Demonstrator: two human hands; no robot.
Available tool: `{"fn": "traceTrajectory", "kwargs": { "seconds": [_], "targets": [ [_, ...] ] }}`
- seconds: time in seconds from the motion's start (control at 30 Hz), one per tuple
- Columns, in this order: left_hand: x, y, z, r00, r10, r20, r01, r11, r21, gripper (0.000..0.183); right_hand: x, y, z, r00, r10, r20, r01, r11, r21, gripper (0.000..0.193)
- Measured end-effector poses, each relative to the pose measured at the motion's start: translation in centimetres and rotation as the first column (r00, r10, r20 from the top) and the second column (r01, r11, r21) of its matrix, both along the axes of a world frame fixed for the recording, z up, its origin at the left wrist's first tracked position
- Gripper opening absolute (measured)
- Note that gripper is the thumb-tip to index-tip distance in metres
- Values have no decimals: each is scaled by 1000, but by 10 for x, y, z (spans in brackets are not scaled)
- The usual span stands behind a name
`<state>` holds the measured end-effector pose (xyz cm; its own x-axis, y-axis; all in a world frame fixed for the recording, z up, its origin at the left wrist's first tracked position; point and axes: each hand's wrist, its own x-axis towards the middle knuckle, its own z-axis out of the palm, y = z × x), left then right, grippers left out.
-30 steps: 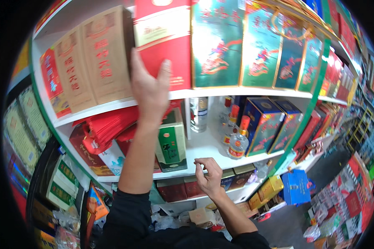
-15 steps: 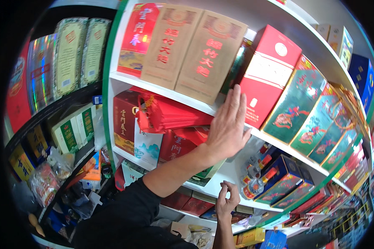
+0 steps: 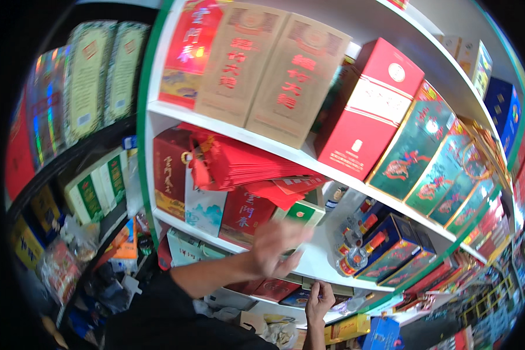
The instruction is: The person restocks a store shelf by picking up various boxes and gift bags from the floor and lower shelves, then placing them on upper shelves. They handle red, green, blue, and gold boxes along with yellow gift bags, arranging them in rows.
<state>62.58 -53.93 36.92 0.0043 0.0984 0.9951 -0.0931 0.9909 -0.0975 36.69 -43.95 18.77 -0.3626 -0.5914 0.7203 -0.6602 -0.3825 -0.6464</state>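
My left hand (image 3: 279, 248), blurred by motion, is in front of the middle shelf, below a green and white box (image 3: 300, 212); its fingers are smeared and I see nothing held in it. My right hand (image 3: 319, 298) is lower down at the front edge of a shelf, fingers bent and drawn together; whatever they may grip is hidden. A red box with a white band (image 3: 374, 111) leans on the upper shelf, between two tan boxes (image 3: 294, 81) and a row of green boxes (image 3: 411, 149). Red paper bags (image 3: 248, 160) lie stacked flat over boxes on the middle shelf.
Clear glass bottles with red caps (image 3: 354, 256) stand beside dark blue boxes (image 3: 394, 245) on the middle shelf. At far left, a black rack (image 3: 70, 149) holds boxes and plastic bags. Yellow (image 3: 350, 328) and blue (image 3: 384, 335) boxes sit low down.
My left hand has come away from the leaning red box and dropped toward the middle shelf. My right hand has moved slightly down. The view has shifted a little.
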Motion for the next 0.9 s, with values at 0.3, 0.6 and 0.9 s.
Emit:
{"fn": "traceTrajectory", "kwargs": {
  "seconds": [0.3,0.6,0.9],
  "targets": [
    [36,43,-253,860,-339,382,-42,699,714,16,-11,73,-143,917,-254,309,131,921,368,25],
    [121,12,-217,964,51,261,-194,807,558,15,12,73,-180,975,34,219,-162,784,599,30],
    [298,-66,25,631,736,-245,-759,652,6,36,95,-57,313,472,871,-133,-878,478,13,82]
  ]
}}
